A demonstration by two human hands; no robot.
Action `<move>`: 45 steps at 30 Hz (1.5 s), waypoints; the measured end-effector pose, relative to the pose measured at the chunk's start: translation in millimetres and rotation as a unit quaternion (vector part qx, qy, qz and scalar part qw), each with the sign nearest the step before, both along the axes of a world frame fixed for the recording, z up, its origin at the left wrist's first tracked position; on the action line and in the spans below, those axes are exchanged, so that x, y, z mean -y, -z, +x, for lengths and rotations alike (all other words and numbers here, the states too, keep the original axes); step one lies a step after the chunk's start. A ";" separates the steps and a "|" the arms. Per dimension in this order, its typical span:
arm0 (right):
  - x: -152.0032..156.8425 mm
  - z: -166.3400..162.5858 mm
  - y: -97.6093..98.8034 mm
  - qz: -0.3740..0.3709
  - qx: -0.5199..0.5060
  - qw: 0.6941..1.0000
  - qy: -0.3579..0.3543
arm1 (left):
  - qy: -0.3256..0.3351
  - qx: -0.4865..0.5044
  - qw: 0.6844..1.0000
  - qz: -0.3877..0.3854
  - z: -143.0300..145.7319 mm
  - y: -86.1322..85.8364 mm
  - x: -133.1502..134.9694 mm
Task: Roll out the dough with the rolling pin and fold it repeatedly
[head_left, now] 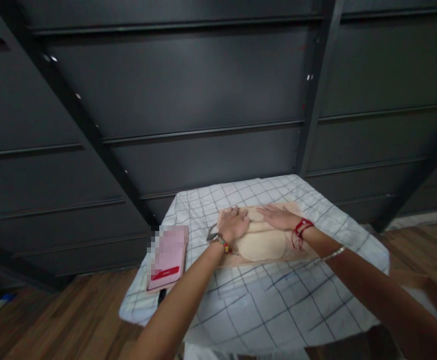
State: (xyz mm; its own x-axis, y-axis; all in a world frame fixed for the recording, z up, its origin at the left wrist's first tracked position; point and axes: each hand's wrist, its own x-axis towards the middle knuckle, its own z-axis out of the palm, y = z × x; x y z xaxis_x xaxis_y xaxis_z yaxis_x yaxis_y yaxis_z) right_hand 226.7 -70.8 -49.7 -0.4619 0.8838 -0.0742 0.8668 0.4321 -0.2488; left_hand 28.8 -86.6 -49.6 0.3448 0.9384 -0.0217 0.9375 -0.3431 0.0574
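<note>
A pale rolling pin (260, 227) lies crosswise over a flattened sheet of dough (261, 246). My left hand (235, 223) rests palm down over the pin's left end, its fingers stretched forward. Over the right end lies my right hand (277, 218), flat, with its fingers pointing inward. Both palms hide the pin's ends. Under the dough is a light tan board or mat (295, 206). A grey, blade-like thing (211, 232) sticks out beside my left wrist; the rest of it is hidden.
The small table has a white checked cloth (274, 295). A pink book or box (173, 248) with a red band lies at its left side, partly blurred. Behind the table rises a dark metal panel wall (203, 85). An open cardboard box (423, 287) stands on the wooden floor at right.
</note>
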 end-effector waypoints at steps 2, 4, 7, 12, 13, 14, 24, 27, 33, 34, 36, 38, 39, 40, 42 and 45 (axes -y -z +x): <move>-1.5 -0.5 -0.2 -0.004 0.000 1.000 0.002 | -0.002 -0.001 1.000 -0.007 -0.7 0.4 1.6; -0.8 -0.2 -0.6 -0.003 -0.001 1.000 0.002 | -0.001 0.004 1.000 0.001 -0.7 0.9 1.2; 3.2 0.7 -1.6 -0.014 0.005 1.000 0.009 | 0.000 0.000 1.000 0.002 -0.9 2.1 -0.3; 10.1 1.9 -0.2 0.002 0.019 1.000 0.019 | 0.012 0.005 1.000 0.016 -0.2 2.7 1.5; 10.7 2.2 1.0 0.011 0.016 1.000 0.012 | 0.003 0.008 1.000 0.021 0.6 2.5 1.7; 10.9 2.4 2.4 0.017 0.013 1.000 0.006 | -0.002 0.011 1.000 0.019 1.6 2.2 1.5; 12.9 5.3 11.7 0.044 0.001 0.999 0.014 | -0.005 0.005 1.000 0.022 4.4 -0.9 8.0; 13.6 5.3 10.4 0.048 0.007 0.999 0.014 | -0.007 0.009 0.999 0.033 5.8 -2.5 10.1; 18.8 1.7 3.8 0.028 0.008 0.999 0.028 | -0.014 0.004 0.999 0.034 6.0 1.2 9.7; 20.2 1.1 2.7 0.027 0.008 0.999 0.030 | -0.009 0.005 0.999 0.045 5.7 1.9 10.0; 22.9 0.6 0.9 0.023 0.006 0.999 0.026 | 0.003 0.009 0.998 0.066 5.1 2.9 11.0; 24.6 0.5 -0.2 0.015 0.008 1.000 0.024 | 0.003 0.007 0.998 0.068 4.8 3.3 12.1; 25.2 0.5 -0.6 0.012 0.012 1.000 0.027 | -0.003 0.004 0.998 0.064 4.7 3.4 12.7; 25.7 0.6 -0.7 0.012 0.016 0.999 0.029 | -0.007 0.001 0.998 0.065 4.6 3.5 13.2; 26.8 0.8 -0.4 0.028 0.018 0.999 0.028 | -0.001 0.003 0.997 0.083 4.2 4.2 14.4; 28.3 1.0 1.6 0.044 0.011 0.999 0.018 | 0.013 0.012 0.995 0.098 3.5 5.5 16.0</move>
